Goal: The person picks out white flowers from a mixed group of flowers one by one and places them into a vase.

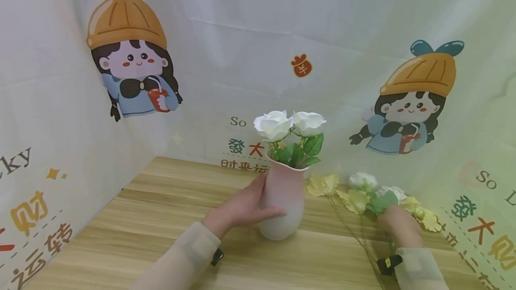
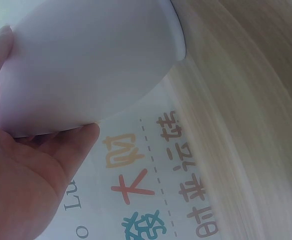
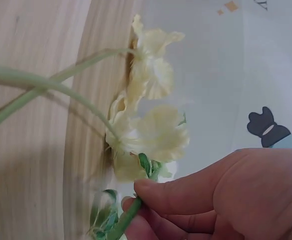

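A pink-and-white vase [image 1: 284, 191] with a wavy rim stands upright on the table, holding two white roses [image 1: 273, 125] with green leaves. My left hand [image 1: 246, 207] grips it from the left side, thumb across its front. In the left wrist view the pale vase wall [image 2: 91, 60] lies between the thumb and the other fingers. Over on the right, my right hand [image 1: 401, 225] is among loose flowers. Thumb and fingers pinch the green stem [image 3: 128, 217] of a white rose, whose bloom is mostly hidden in the right wrist view behind yellow flowers [image 3: 153, 132].
Yellow flowers [image 1: 354, 201] on long thin stems lie on the wood-grain table [image 1: 169, 191], right of the vase. Two more white blooms [image 1: 363, 181] show beside them. A printed cloth [image 1: 234, 57] with cartoon figures rises behind the table and along both sides.
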Demonstrator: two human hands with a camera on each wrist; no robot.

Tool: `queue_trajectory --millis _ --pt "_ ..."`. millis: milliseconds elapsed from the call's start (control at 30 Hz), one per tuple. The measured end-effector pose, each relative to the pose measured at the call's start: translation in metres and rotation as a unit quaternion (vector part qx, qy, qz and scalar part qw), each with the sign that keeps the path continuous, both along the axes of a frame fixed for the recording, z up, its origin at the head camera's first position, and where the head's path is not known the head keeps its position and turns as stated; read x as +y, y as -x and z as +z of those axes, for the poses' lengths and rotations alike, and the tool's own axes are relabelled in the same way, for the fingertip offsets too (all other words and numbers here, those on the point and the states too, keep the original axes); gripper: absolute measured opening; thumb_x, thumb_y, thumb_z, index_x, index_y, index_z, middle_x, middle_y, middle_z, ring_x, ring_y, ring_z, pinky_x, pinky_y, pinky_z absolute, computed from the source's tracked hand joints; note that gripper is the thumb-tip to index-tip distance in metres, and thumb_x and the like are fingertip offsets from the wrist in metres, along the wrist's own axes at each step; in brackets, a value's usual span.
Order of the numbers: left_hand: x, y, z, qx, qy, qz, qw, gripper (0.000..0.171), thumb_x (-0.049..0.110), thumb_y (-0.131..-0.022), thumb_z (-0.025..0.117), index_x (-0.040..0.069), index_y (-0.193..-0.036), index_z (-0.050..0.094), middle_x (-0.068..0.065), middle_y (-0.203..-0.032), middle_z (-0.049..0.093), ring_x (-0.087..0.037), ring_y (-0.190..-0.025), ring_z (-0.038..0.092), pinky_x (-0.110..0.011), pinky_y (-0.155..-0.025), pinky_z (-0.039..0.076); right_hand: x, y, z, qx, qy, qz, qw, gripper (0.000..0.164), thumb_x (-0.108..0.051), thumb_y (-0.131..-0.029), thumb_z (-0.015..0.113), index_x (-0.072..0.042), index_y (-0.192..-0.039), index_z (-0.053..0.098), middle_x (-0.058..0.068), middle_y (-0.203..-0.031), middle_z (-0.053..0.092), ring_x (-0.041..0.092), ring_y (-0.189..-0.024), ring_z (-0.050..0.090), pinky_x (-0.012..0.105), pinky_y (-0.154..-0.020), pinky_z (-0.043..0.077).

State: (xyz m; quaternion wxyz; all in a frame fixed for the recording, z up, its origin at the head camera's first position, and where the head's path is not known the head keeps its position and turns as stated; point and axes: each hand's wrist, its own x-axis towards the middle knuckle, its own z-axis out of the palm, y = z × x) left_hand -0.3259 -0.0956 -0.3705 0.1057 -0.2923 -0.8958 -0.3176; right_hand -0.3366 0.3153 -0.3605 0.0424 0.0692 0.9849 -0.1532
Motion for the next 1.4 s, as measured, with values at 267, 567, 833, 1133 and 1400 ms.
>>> queue_trajectory --millis 267,567,833,1133,1400 --pt "0.000 0.000 0.000 -0.007 -0.002 0.001 1.0000 0.112 0.070 -0.079 0.069 0.006 -0.154 0.016 -0.011 -0.141 0.041 -0.018 -0.118 0.047 -0.042 -0.100 0.044 -0.009 -0.005 0.004 0.029 0.024 0.025 0.999 0.022 -0.010 -0.087 0.048 -0.009 -0.064 0.050 0.009 -0.063 0.047 0.019 -0.050 0.041 0.028 -0.042 0.035" --pt "0.000 -0.001 0.001 -0.007 -0.010 -0.004 0.9999 0.110 0.068 -0.080 0.070 0.004 -0.152 0.017 -0.011 -0.138 0.044 -0.018 -0.115 0.049 -0.042 -0.098 0.046 -0.023 -0.005 0.012 0.072 0.023 0.049 0.996 0.035 -0.015 -0.085 0.054 -0.019 -0.053 0.040 -0.003 -0.052 0.039 0.015 -0.045 0.037 0.026 -0.040 0.031" --pt "0.000 0.000 0.000 -0.010 -0.014 -0.005 0.9998 0.110 0.068 -0.079 0.070 0.004 -0.152 0.018 -0.011 -0.137 0.044 -0.018 -0.113 0.051 -0.042 -0.097 0.047 -0.036 -0.011 0.023 0.105 0.028 0.082 0.991 0.035 -0.008 -0.083 0.051 -0.019 -0.051 0.040 -0.005 -0.047 0.042 0.014 -0.044 0.043 0.025 -0.039 0.032" --pt "0.000 -0.001 0.001 -0.017 -0.012 -0.002 0.9998 0.110 0.068 -0.080 0.070 0.004 -0.152 0.018 -0.012 -0.135 0.045 -0.019 -0.113 0.051 -0.042 -0.096 0.047 -0.044 -0.015 0.030 0.125 0.037 0.092 0.987 0.025 -0.006 -0.086 0.050 -0.012 -0.062 0.055 -0.001 -0.056 0.054 0.017 -0.052 0.052 0.030 -0.045 0.040" --pt "0.001 -0.002 0.002 -0.016 -0.012 -0.002 0.9998 0.109 0.066 -0.080 0.071 0.005 -0.152 0.017 -0.012 -0.136 0.045 -0.019 -0.113 0.050 -0.042 -0.097 0.047 -0.050 -0.018 0.039 0.161 0.037 0.118 0.979 0.024 -0.011 -0.095 0.056 0.007 -0.106 0.069 0.008 -0.077 0.067 0.017 -0.059 0.058 0.042 -0.056 0.051"
